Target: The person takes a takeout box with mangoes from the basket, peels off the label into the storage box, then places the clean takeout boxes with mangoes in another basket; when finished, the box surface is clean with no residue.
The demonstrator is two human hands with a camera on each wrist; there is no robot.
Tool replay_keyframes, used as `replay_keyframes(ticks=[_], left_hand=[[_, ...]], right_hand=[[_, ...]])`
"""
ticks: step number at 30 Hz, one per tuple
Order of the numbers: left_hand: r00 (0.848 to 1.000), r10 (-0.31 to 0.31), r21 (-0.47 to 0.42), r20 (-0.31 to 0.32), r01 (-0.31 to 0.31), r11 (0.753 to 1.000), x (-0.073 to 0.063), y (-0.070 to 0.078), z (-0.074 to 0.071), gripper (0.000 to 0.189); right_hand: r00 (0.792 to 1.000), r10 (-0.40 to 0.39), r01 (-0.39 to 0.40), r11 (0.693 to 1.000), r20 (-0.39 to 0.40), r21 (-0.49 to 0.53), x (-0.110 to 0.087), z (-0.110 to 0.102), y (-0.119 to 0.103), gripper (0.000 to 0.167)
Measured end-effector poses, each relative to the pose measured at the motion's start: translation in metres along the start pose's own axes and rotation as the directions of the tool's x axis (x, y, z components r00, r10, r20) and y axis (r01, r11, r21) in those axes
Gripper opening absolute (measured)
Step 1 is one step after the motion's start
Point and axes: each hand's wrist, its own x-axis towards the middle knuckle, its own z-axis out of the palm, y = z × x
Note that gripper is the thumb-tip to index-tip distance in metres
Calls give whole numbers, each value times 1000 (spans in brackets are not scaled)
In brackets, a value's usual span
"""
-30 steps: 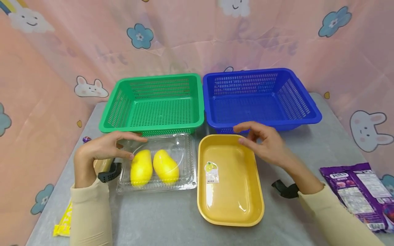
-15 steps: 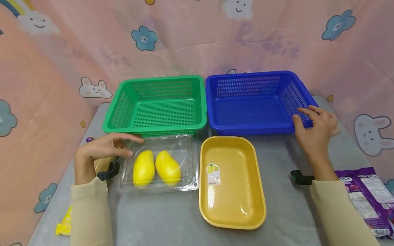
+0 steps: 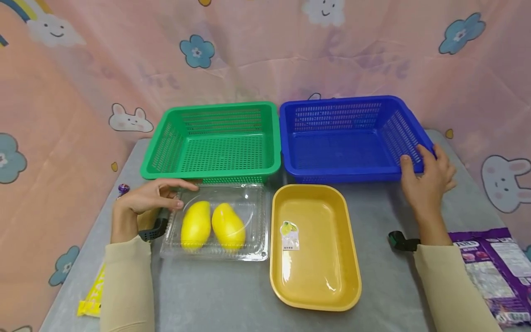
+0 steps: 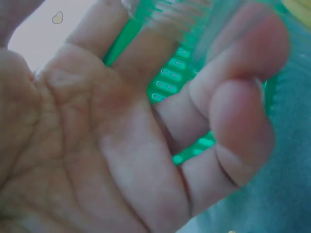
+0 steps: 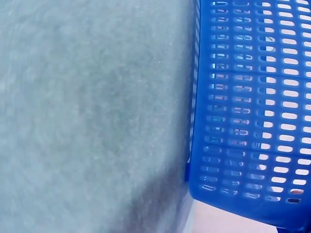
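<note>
My left hand point(image 3: 151, 196) rests at the back left corner of a clear plastic clamshell box point(image 3: 257, 221), thumb and index finger apart. Two yellow mangoes point(image 3: 196, 224) lie inside the box. Up close in the left wrist view, blurred clear plastic crosses the fingers point(image 4: 243, 116). My right hand point(image 3: 427, 177) grips the front right corner of a blue basket point(image 3: 344, 174), with its thumb at the front rim. Only the perforated wall of the blue basket point(image 5: 243, 97) shows in the right wrist view; the hand itself is out of that frame.
A green basket point(image 3: 211, 175) stands left of the blue one. In front lies a yellow tray point(image 3: 315, 276) with a sticker. A purple candy bag point(image 3: 489, 272) is at right, a yellow packet point(image 3: 93, 295) at left. A small purple wrapped sweet point(image 3: 123, 188) lies beyond the left hand.
My right hand has moved right from above the yellow tray's back edge to the blue basket's corner, then closed its fingers there. My left hand has stayed almost still.
</note>
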Motion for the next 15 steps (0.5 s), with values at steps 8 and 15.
replay_keyframes(ticks=[8,15], left_hand=[[996,84,47,13,-85,995,2,4,0,46],[983,177,17,47,-178,984,-3,19,4,49]], right_hand=[[1000,-20,20,999,-2,39,-1,-2,5,51],[1000,-15,15,997,2,70,-1,-1,7,48]])
